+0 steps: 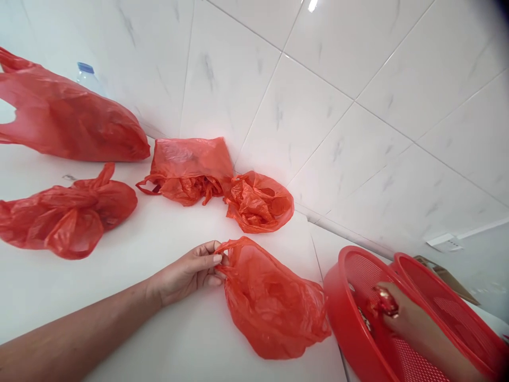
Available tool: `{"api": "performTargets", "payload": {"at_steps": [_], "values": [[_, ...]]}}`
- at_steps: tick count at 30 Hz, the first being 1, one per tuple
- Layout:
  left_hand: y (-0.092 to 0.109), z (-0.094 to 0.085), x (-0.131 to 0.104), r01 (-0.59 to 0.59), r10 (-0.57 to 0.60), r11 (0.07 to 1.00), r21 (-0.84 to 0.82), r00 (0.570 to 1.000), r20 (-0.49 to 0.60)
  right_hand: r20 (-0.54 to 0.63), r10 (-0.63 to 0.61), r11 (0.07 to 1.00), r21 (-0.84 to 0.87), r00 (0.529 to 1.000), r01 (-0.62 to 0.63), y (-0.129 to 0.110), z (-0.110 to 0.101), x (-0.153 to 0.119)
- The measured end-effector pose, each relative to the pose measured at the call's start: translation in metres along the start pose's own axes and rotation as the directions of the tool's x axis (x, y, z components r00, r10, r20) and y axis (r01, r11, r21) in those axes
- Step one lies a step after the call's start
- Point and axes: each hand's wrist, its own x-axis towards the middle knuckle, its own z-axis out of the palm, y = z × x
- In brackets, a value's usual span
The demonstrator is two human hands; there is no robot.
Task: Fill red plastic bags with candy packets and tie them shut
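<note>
My left hand (pixel 207 263) is closed, fingers and thumb pinching the handle edge of a red plastic bag (pixel 274 302). This thin, see-through bag lies on the white table, and its contents, if any, cannot be made out. At the right, my right hand (pixel 400 305) reaches into a red plastic basket (pixel 342 302) with perforated walls. It is blurred, and its fingers appear closed around a small item in shiny red wrapping (pixel 386 301). A few small wrapped pieces (pixel 363 319) show inside the basket near that hand.
A second red basket (pixel 421 273) stands behind the first. Along the tiled wall sit a large red bag (pixel 79 119), a folded red bag (pixel 191 159) and a crumpled red bag (pixel 260 204). A knotted red bag (pixel 75 212) lies left. Behind is a clear bottle (pixel 87 77).
</note>
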Motion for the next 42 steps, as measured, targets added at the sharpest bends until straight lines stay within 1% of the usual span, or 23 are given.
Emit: {"api": "performTargets", "payload": {"at_steps": [1,2,4,6,7,8,9,10,11,12,14,16,21,26,28,32,33,34,36,38,39,41,42], "values": [[0.000,0.000,0.000,0.004,-0.004,1.000,0.000,1.000,-0.001,0.015,-0.020,0.999,0.025,1.000,0.020,-0.008,-0.009,0.001],[0.000,0.000,0.000,0.006,-0.006,1.000,0.001,1.000,-0.002,-0.006,-0.031,0.999,0.043,0.999,0.032,-0.020,-0.017,0.001],[0.000,0.001,0.001,0.003,-0.003,1.000,0.005,1.000,0.005,-0.067,-0.073,0.990,0.113,0.995,0.080,-0.053,-0.029,-0.007],[0.000,0.001,0.001,0.004,-0.004,1.000,0.008,1.000,0.018,-0.069,-0.232,0.952,0.187,0.970,0.241,-0.097,-0.033,-0.024],[0.001,0.001,0.000,0.009,-0.009,1.000,0.007,1.000,0.019,-0.024,-0.326,0.925,0.201,0.945,0.324,-0.121,-0.032,-0.034],[0.001,0.002,0.000,0.017,-0.017,1.000,0.009,1.000,0.015,0.024,-0.428,0.885,0.212,0.903,0.414,-0.145,-0.029,-0.045],[0.001,0.002,-0.001,0.026,-0.026,1.000,0.013,1.000,0.007,0.077,-0.529,0.835,0.224,0.845,0.502,-0.168,-0.024,-0.054],[0.001,0.002,-0.002,0.034,-0.034,0.999,0.017,0.999,-0.002,0.102,-0.628,0.768,0.246,0.772,0.592,-0.188,-0.018,-0.062],[0.001,0.001,-0.002,0.043,-0.042,0.999,0.022,0.999,-0.010,0.126,-0.702,0.704,0.266,0.701,0.658,-0.206,-0.010,-0.067],[0.001,0.001,-0.002,0.053,-0.053,0.998,0.026,0.998,-0.015,0.130,-0.748,0.659,0.265,0.651,0.704,-0.220,-0.002,-0.070],[0.002,0.000,-0.001,0.075,-0.075,0.997,0.032,0.997,-0.015,0.140,-0.798,0.603,0.209,0.587,0.770,-0.238,0.012,-0.070],[0.003,-0.001,0.001,0.098,-0.098,0.995,0.034,0.995,-0.006,0.135,-0.809,0.588,0.183,0.572,0.788,-0.244,0.023,-0.066],[0.003,0.002,0.002,0.095,-0.097,0.995,0.040,0.994,0.045,0.104,-0.752,0.648,0.297,0.651,0.701,-0.240,0.033,-0.052],[0.002,0.002,0.003,0.077,-0.079,0.996,0.055,0.996,0.048,0.194,-0.665,0.715,0.444,0.721,0.540,-0.230,0.032,-0.043],[0.002,0.001,0.003,0.074,-0.077,0.996,0.052,0.996,0.046,0.240,-0.629,0.742,0.470,0.739,0.479,-0.227,0.030,-0.041],[0.002,0.000,0.002,0.073,-0.075,0.995,0.061,0.997,0.033,0.292,-0.599,0.761,0.498,0.746,0.416,-0.221,0.021,-0.043],[0.002,0.000,0.002,0.070,-0.073,0.996,0.063,0.997,0.035,0.284,-0.575,0.772,0.498,0.767,0.394,-0.218,0.016,-0.043],[0.003,0.000,0.001,0.069,-0.072,0.996,0.065,0.997,0.037,0.261,-0.531,0.794,0.487,0.807,0.365,-0.213,0.010,-0.042],[0.003,0.001,0.001,0.071,-0.074,0.995,0.069,0.997,0.034,0.160,-0.393,0.850,0.439,0.906,0.291,-0.199,-0.004,-0.036],[0.004,0.002,0.000,0.073,-0.074,0.995,0.068,0.997,0.022,0.019,-0.229,0.905,0.373,0.973,0.206,-0.176,-0.020,-0.022],[0.005,0.002,0.001,0.075,-0.077,0.995,0.068,0.997,0.018,-0.047,-0.159,0.929,0.331,0.986,0.166,-0.160,-0.026,-0.013],[0.005,0.003,0.001,0.081,-0.083,0.994,0.070,0.997,0.013,-0.123,-0.030,0.981,0.184,0.992,0.053,-0.126,-0.034,0.008],[0.005,0.003,0.001,0.089,-0.090,0.993,0.071,0.996,0.010,-0.087,0.007,0.997,0.076,0.996,-0.001,-0.108,-0.034,0.018]]}}
